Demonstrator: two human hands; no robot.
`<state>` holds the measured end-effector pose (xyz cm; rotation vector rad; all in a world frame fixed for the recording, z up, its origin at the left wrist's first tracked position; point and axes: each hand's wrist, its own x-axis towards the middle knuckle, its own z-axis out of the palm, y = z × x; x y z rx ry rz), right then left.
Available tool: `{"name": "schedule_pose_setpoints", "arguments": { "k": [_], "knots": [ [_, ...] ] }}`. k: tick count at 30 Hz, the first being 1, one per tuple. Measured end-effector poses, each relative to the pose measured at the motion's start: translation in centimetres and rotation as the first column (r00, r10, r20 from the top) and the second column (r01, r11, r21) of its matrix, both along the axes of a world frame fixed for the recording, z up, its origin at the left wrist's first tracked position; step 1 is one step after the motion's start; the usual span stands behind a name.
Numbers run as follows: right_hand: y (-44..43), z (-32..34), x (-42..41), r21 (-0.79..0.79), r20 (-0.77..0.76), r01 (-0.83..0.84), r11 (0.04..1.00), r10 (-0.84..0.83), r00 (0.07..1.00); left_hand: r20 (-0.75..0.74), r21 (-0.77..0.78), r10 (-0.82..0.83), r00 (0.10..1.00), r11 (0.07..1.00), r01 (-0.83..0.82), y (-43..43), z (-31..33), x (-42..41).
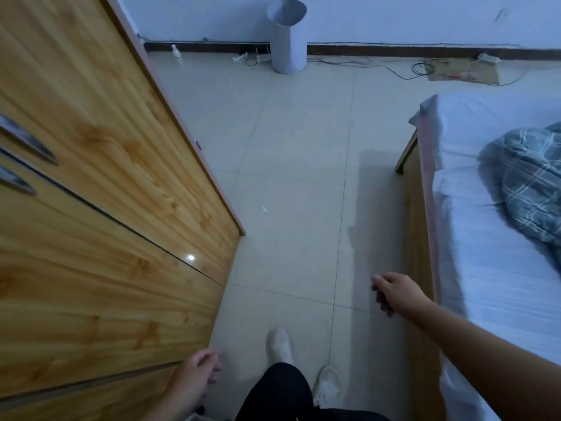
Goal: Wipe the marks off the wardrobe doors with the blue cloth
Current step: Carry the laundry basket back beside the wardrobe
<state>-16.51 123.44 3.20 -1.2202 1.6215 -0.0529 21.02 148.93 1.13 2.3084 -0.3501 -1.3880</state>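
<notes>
A: How many wardrobe doors [106, 177] are there?

B: Three panels show, split by two dark seams. They fill the left side and run from the near edge towards the far wall.

A: Handles?

B: Two, both metal, at the far left edge: one handle [28, 144] on the farthest panel, the second handle [15, 180] just across the seam on the middle panel.

A: How do the doors look?

B: Glossy, honey-coloured wood grain with darker knots. One small bright glare spot [190, 257] sits beside the first seam. The surface is blurred, so I cannot tell marks from grain.

A: And the hands?

B: Two. The left hand [197, 372] hangs by the lower corner of the doors with its fingers loosely curled towards the thumb, gripping nothing. Whether it touches the wood, I cannot tell. The right hand [394, 294] reaches out over the floor [288, 177] beside the bed frame, back upward, fingers drooping and relaxed, also gripping nothing.

A: Anything else?

B: Two feet in white, the left foot [279, 344] ahead of the right foot [328, 382]. One grey tube [287, 41] stands upright by the far wall. One bed [485, 238] on the right carries one checked blanket [528, 183]. Loose cables [394, 71] lie along the skirting.
</notes>
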Motion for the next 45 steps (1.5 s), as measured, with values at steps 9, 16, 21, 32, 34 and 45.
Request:
{"name": "schedule_pose_setpoints", "arguments": {
  "k": [9,16,21,32,34,45],
  "knots": [
    [-12.9,0.1,3.8,-0.052,0.02,0.104,0.993,-0.103,0.994,-0.042,-0.059,-0.093,0.995,0.994,0.091,-17.7,-3.1,4.3],
    [-12.6,-2.5,1.5,0.167,-0.139,0.25,0.954,-0.228,0.964,-0.026,-0.144,-0.332,0.943,0.935,0.325,-36.0,-0.1,6.9],
    [-14.0,-4.2,-0.7,0.301,-0.189,0.392,0.87,-0.348,0.918,0.001,-0.207,-0.405,0.914,0.894,0.397,-48.7,0.8,6.6],
    [-40.0,-3.8,2.1,0.203,-0.069,0.249,0.947,-0.24,0.968,0.013,-0.164,-0.377,0.926,0.913,0.374,-64.7,1.0,6.4],
    [-46.5,-2.0,3.7,0.157,-0.033,0.22,0.963,-0.217,0.976,-0.004,-0.135,-0.349,0.937,0.929,0.345,-65.8,0.9,7.1],
    [-71.6,3.2,14.4,0.016,0.048,0.13,0.991,-0.131,0.99,0.014,-0.059,-0.233,0.972,0.971,0.233,-78.5,-1.6,12.9]
  ]
}}
